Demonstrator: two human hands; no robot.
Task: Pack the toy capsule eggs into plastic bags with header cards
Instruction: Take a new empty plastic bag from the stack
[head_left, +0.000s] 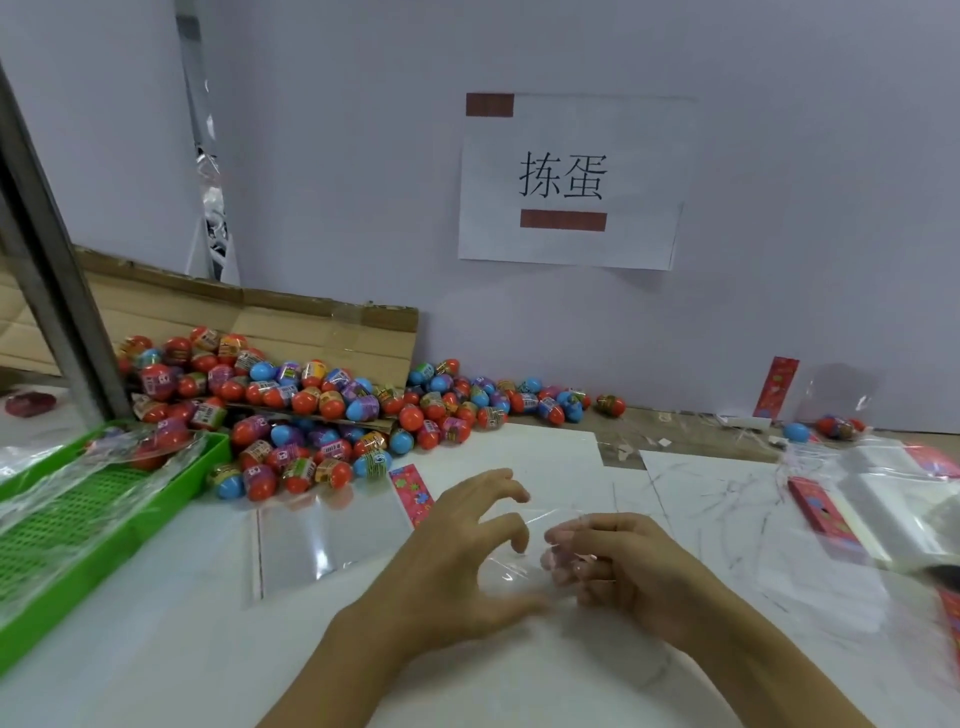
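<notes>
A thin clear plastic bag sits right between the two hands, over the white tabletop. The right hand has its fingers curled in, and its fingertips show through the film, apparently inside or pinching the bag's mouth; the blur keeps me from telling which. The left hand is spread and arched like a claw over the bag's left side, fingers bent but not closed round anything, thumb low near the film; I cannot tell whether it touches.

Just left of that hand, another flat clear bag with a red patterned header card lies on the table. Beyond it is the heap of red, blue and purple plastic capsule eggs, spilling out of a flattened brown cardboard box along the wall. A bright green plastic tray sits at the far left with crumpled film over it. To the right lies a stack of clear bags with red cards. On the wall hangs a white paper sign.
</notes>
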